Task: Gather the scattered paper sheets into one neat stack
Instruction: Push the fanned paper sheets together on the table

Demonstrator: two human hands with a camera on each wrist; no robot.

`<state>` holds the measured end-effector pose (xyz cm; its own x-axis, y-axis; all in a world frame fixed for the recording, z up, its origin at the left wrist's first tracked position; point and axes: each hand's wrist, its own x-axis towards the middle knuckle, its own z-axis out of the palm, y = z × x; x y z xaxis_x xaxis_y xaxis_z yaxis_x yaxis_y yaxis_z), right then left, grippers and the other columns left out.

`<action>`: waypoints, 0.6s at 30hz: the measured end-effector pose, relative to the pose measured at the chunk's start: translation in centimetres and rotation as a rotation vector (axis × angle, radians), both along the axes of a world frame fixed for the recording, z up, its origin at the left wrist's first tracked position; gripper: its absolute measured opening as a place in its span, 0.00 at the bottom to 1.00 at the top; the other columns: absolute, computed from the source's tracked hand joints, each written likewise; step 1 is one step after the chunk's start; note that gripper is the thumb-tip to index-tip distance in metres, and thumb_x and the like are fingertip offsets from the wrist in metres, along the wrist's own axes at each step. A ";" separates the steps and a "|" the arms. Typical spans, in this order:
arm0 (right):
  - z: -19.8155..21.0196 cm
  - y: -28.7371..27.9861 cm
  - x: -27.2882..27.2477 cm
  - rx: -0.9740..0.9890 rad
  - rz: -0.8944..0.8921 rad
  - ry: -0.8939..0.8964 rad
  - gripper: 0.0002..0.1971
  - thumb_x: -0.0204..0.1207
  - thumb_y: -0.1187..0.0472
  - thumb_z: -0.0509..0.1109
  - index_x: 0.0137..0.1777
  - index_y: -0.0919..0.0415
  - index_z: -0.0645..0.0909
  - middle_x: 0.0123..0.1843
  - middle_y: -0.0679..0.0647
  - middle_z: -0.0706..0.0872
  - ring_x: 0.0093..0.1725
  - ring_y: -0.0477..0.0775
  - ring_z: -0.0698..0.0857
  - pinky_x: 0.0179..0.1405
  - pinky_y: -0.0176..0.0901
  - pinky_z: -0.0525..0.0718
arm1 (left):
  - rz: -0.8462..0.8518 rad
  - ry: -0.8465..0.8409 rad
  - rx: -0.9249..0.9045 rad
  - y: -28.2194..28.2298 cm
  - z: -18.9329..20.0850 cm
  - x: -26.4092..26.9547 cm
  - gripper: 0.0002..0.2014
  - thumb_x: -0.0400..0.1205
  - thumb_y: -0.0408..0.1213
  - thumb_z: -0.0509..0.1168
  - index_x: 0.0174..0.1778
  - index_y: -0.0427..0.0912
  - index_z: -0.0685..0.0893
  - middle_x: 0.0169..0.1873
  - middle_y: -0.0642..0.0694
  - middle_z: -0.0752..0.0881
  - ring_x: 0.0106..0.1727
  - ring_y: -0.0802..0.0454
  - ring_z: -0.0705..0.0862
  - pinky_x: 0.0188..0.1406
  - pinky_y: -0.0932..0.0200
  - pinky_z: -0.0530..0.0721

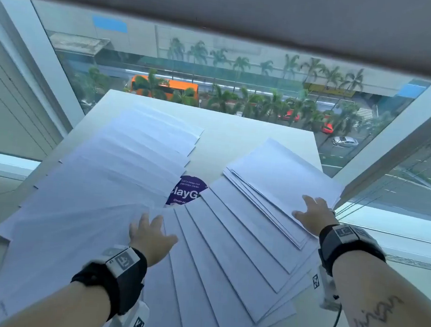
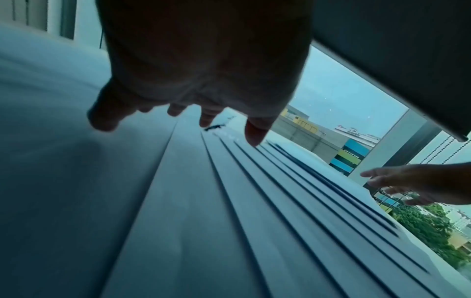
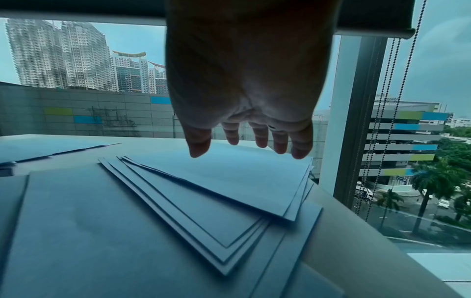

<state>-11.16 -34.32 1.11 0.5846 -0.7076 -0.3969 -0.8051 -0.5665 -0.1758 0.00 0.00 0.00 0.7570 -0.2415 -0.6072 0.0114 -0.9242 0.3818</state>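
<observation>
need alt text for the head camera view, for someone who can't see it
Two bare hands reach over white paper sheets fanned in an arc across a white table: the left hand spread near the middle of the fan, the right hand on a tighter pile at the right. A purple round sticker shows between the sheets; beyond is a window over a palm-lined street.

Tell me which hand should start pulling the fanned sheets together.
Probably the right hand: it hovers, fingers spread, over the small bunched pile at the fan's right end, a ready base. The left hand is over the fan's middle sheets.
</observation>
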 end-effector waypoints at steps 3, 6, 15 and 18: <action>-0.4 -0.7 0.6 0.010 0.033 0.047 0.33 0.79 0.48 0.61 0.81 0.51 0.54 0.83 0.59 0.53 0.79 0.68 0.59 0.75 0.57 0.64 | 0.025 -0.003 0.079 0.5 -0.5 -1.4 0.37 0.78 0.53 0.55 0.81 0.54 0.47 0.83 0.48 0.39 0.82 0.39 0.35 0.78 0.35 0.51; -0.7 -1.8 1.8 0.022 0.049 0.067 0.33 0.79 0.47 0.61 0.81 0.51 0.54 0.83 0.60 0.52 0.79 0.69 0.57 0.75 0.58 0.63 | 0.011 0.007 0.121 0.9 -0.8 -2.5 0.38 0.78 0.56 0.55 0.81 0.57 0.44 0.83 0.51 0.35 0.82 0.40 0.34 0.76 0.31 0.53; -1.5 -6.2 5.0 -0.022 0.040 0.030 0.34 0.78 0.46 0.64 0.81 0.53 0.56 0.82 0.63 0.55 0.78 0.70 0.60 0.74 0.60 0.64 | -0.120 0.048 0.288 1.3 -1.6 -3.5 0.51 0.70 0.71 0.57 0.80 0.58 0.31 0.80 0.50 0.24 0.81 0.36 0.29 0.76 0.27 0.51; -2.0 -7.9 5.8 -0.046 0.044 0.037 0.37 0.76 0.44 0.66 0.81 0.54 0.57 0.81 0.64 0.57 0.78 0.69 0.61 0.74 0.60 0.63 | -0.117 0.051 0.301 1.4 -1.9 -3.4 0.53 0.68 0.73 0.56 0.79 0.60 0.29 0.78 0.50 0.22 0.81 0.35 0.28 0.76 0.25 0.49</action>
